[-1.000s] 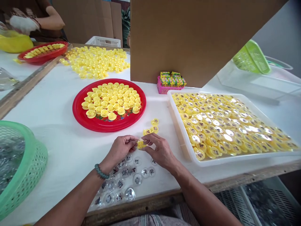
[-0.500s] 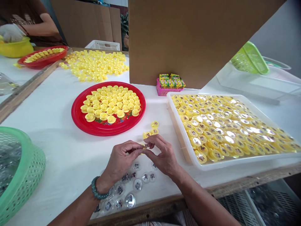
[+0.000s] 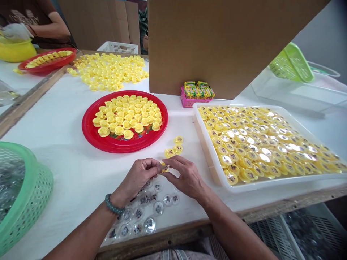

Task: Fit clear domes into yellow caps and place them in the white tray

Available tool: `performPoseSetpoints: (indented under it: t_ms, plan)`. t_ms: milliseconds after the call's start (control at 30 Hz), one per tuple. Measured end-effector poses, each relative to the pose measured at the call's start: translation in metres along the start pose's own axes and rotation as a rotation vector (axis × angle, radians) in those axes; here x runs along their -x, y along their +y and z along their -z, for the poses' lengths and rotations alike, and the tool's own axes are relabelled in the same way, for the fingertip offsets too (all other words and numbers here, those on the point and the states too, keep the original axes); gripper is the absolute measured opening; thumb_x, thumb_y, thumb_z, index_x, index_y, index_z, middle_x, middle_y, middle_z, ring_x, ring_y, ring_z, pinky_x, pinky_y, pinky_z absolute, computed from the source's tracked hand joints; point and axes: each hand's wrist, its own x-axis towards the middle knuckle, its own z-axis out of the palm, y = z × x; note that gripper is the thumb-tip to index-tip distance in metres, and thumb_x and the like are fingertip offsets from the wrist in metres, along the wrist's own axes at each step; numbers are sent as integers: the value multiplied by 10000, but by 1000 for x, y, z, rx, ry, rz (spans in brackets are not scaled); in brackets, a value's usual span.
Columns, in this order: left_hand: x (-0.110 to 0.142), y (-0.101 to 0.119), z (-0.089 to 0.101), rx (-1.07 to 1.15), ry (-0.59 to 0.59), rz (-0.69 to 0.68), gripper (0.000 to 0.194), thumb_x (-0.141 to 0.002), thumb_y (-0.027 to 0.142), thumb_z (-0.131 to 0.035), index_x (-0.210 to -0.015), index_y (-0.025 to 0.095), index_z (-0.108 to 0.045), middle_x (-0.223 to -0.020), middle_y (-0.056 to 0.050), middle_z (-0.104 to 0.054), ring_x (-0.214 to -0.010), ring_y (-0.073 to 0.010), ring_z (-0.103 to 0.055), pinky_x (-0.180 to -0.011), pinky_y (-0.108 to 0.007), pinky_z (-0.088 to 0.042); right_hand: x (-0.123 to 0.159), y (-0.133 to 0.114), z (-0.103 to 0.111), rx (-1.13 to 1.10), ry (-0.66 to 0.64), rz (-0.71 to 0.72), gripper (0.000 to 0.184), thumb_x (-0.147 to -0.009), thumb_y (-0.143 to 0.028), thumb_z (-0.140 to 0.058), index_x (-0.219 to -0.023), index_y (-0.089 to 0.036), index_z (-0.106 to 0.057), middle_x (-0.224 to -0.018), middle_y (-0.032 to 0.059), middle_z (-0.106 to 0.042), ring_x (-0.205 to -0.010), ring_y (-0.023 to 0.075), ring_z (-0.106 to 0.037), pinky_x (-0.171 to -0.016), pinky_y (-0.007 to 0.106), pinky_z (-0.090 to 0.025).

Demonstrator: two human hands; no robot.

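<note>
Close together over the near table, my left hand [image 3: 139, 177] and my right hand [image 3: 187, 177] meet at a small yellow toy cup [image 3: 165, 168] with a picture on its face. Thumb and forefinger of the left hand pinch its left side. The right hand's forefinger and thumb close around it from above and below; fingertips partly cover it. Just beyond lie several yellow cups with picture faces [image 3: 178, 148]. Below my hands, clear round domes [image 3: 158, 208] with small pictures are spread on the white table [image 3: 67, 173], some hidden by the left hand.
A red tray [image 3: 88, 131] bears plain yellow cups; more are heaped behind [image 3: 108, 72]. To the right, a white tray [image 3: 210, 162] is full of finished-looking cups. A green basket [image 3: 40, 191], a pink basket [image 3: 189, 103] and a cardboard panel [image 3: 217, 43] stand around. A gloved co-worker's hand [image 3: 16, 32] is far left.
The view has shifted slightly. My right forefinger has straightened over the yellow cup, and its picture face shows more plainly between my fingers. The co-worker's gloved hand has moved.
</note>
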Motion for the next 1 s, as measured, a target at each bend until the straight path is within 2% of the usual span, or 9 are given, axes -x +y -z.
performPoseSetpoints:
  t_ms: [100,233,400,500,600,767,1000]
  plan:
    - [-2,-3,1,-16,-9,7,230,-753,369,-668,-757,141,-643,-622,10,-523,-516,-103,-370,-471,-222,-257,1,1,1,9,-74,-37,268,-832,-289,-595,-1085,-204,-589,-861,57,-632,-726,149,-587,-617,246,-482]
    - [-2,-2,4,-77,-33,-23,222,-792,363,-617,-800,144,-650,-673,-6,-564,-538,-114,-415,-476,-220,-286,1,2,2,2,-62,-68,231,-824,-297,-607,-1035,-203,-602,-836,43,-620,-730,144,-575,-619,240,-464]
    - [0,3,13,-420,83,-187,227,-773,284,-620,-965,169,-657,-839,-37,-624,-654,-153,-511,-570,-234,-398,1,6,4,77,-109,-154,213,-791,-299,-652,-975,-197,-621,-841,38,-607,-677,131,-555,-573,230,-432]
    - [-1,1,16,-548,52,-240,271,-740,170,-588,-1002,182,-658,-930,-44,-625,-662,-151,-523,-583,-236,-415,1,8,4,122,-161,-168,200,-789,-294,-655,-961,-195,-629,-843,43,-605,-669,131,-546,-571,231,-419]
    - [-5,-5,14,-575,18,-282,294,-744,125,-544,-1000,196,-669,-918,-41,-631,-688,-160,-546,-620,-245,-432,0,9,1,157,-187,-165,191,-782,-283,-665,-947,-193,-633,-828,41,-604,-677,136,-546,-587,236,-414]
    - [-11,-11,10,-522,27,-299,240,-786,155,-528,-955,209,-690,-903,-41,-644,-794,-197,-589,-719,-273,-459,-2,8,-3,180,-176,-142,188,-785,-259,-665,-961,-201,-630,-843,38,-619,-687,139,-562,-622,241,-423]
    - [-15,-13,10,-530,28,-316,251,-784,156,-515,-944,214,-699,-932,-42,-663,-847,-210,-605,-779,-289,-472,-1,11,-5,160,-161,-125,227,-775,-196,-669,-1000,-211,-637,-902,55,-647,-810,174,-609,-702,263,-458]
